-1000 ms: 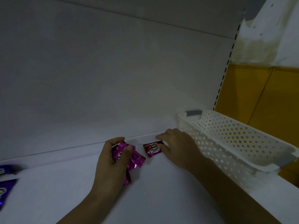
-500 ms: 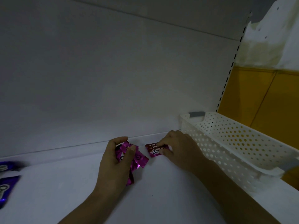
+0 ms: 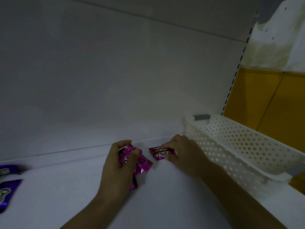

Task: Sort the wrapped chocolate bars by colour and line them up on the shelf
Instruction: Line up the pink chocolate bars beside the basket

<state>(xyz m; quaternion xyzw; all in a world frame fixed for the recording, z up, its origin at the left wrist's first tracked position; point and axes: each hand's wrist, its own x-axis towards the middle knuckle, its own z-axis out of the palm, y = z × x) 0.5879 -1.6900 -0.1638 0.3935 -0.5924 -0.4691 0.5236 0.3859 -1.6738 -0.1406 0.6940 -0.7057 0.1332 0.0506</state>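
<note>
Red chocolate bars (image 3: 160, 153) lie stacked on the shelf (image 3: 165, 200) near its back edge, beside the basket (image 3: 244, 151); the right hand (image 3: 183, 154) pinches them, fingers curled, apparently squaring the row; the left hand (image 3: 118, 167), thumb pressed on top, grips a bunch of pink bars (image 3: 142, 163), judged kept apart by colour; purple bars (image 3: 6, 192) lie far left.

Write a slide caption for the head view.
Left hand grips pink chocolate bars; right hand pinches red Choco bars on the white shelf beside a basket.

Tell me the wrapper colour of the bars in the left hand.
Shiny magenta bars, gripped by the left hand; head view shows it best.
</note>
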